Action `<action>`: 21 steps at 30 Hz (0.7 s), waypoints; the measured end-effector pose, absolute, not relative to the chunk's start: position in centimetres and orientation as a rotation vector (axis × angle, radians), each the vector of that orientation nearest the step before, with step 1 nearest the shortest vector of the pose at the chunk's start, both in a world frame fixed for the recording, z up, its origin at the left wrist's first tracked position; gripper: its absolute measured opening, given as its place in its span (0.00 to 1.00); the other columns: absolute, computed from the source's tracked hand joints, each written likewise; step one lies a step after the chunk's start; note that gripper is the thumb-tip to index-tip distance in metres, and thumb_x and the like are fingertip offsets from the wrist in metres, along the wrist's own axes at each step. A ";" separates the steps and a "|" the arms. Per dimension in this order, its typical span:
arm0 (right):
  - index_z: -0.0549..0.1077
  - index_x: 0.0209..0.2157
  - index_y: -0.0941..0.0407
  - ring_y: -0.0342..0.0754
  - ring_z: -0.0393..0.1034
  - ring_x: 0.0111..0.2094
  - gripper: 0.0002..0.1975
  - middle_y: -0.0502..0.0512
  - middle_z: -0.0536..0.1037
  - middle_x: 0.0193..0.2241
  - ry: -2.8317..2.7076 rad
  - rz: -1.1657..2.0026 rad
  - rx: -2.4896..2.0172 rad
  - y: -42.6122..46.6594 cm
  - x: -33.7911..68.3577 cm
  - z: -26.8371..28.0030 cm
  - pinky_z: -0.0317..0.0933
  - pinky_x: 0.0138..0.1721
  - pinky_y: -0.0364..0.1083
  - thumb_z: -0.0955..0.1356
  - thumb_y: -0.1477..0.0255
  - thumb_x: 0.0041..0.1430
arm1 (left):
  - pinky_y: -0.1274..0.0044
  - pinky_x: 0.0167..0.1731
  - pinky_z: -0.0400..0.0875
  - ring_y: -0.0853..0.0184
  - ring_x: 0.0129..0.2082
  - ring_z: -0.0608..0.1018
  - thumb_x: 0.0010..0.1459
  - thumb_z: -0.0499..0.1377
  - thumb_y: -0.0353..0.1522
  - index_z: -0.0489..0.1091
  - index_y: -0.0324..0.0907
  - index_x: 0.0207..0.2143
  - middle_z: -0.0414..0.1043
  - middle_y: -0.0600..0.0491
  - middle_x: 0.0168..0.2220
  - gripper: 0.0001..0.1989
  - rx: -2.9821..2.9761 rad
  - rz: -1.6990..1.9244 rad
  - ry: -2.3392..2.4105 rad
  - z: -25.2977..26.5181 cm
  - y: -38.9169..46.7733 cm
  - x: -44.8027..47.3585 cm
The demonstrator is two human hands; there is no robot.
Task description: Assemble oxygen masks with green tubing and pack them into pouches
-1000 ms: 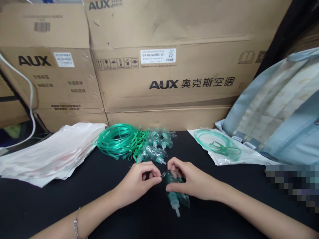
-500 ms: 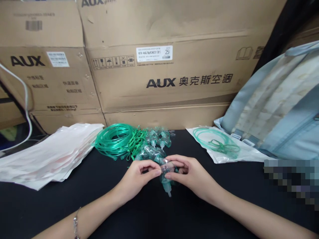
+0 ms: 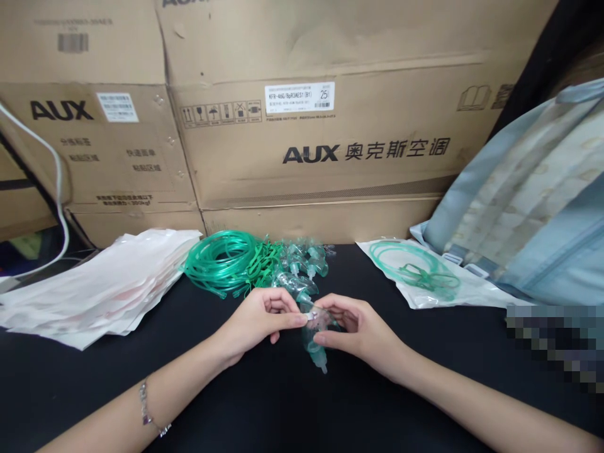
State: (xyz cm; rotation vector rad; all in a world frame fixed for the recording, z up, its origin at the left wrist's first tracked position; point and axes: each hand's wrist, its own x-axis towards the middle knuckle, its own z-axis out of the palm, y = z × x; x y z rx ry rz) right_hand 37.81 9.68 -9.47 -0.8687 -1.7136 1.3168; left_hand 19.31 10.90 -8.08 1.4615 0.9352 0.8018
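Note:
A clear green oxygen mask (image 3: pixel 317 336) is between my hands above the black tabletop, its pale connector end pointing down toward me. My right hand (image 3: pixel 361 330) grips the mask's right side between thumb and fingers. Between thumb and forefinger, my left hand (image 3: pixel 267 318) pinches a small whitish strip (image 3: pixel 310 316) at the mask's upper part. Just behind lie several more masks (image 3: pixel 292 286), a bunch of green elastic straps (image 3: pixel 264 263) and coiled green tubing (image 3: pixel 219 261). My fingers hide parts of the mask.
White plastic pouches (image 3: pixel 108 277) are piled on the left. At right, a packed bag (image 3: pixel 419 292) holds tubing and a strap, with a light blue backpack (image 3: pixel 528 207) beside it. Large cardboard boxes (image 3: pixel 321 176) stand along the back. A white cable (image 3: pixel 59 189) hangs at far left.
My left thumb and forefinger have shifted on the strip, which now shows as a narrow whitish edge. The mask stays in my right hand. The view has shifted slightly.

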 end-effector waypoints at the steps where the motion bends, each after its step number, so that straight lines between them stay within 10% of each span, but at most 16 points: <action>1: 0.70 0.32 0.57 0.41 0.67 0.32 0.12 0.49 0.73 0.29 -1.715 1.326 -0.856 9.6 37.8 -9.4 0.61 0.37 0.43 0.72 0.71 0.42 | 0.85 0.14 0.56 0.78 0.17 0.61 0.41 0.64 0.36 0.65 0.36 0.22 0.63 0.59 0.19 0.13 1.476 0.797 0.933 -8.0 10.9 19.2; 21: 0.71 0.25 0.59 0.39 0.64 0.26 0.11 0.48 0.70 0.23 -1.541 1.379 -0.914 8.9 37.2 -9.0 0.60 0.32 0.42 0.72 0.67 0.42 | 0.85 0.15 0.64 0.75 0.22 0.66 0.44 0.63 0.34 0.64 0.36 0.22 0.66 0.56 0.23 0.11 1.542 0.728 0.869 -8.6 10.9 19.0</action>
